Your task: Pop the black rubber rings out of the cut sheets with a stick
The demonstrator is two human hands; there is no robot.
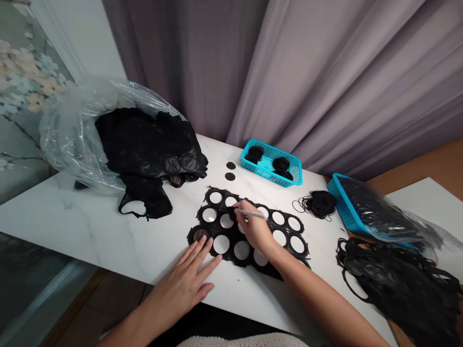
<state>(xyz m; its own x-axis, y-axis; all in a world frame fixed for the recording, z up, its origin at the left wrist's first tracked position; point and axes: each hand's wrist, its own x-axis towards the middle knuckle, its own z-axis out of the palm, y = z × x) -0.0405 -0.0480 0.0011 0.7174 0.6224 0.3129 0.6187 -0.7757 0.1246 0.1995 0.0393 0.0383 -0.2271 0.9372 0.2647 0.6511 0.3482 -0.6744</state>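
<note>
Pressing the black perforated sheet (217, 230) onto the white marble table (108, 226) with the spread left hand (183, 284); pinching a slim white stylus (253, 214) in the right hand (256, 231), tip on the sheet.

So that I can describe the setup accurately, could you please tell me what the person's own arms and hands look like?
The left hand and right hand are bare, with no gloves, rings or watch showing, and the forearms are sleeveless. A white knitted garment shows at the bottom edge of the view.
</note>
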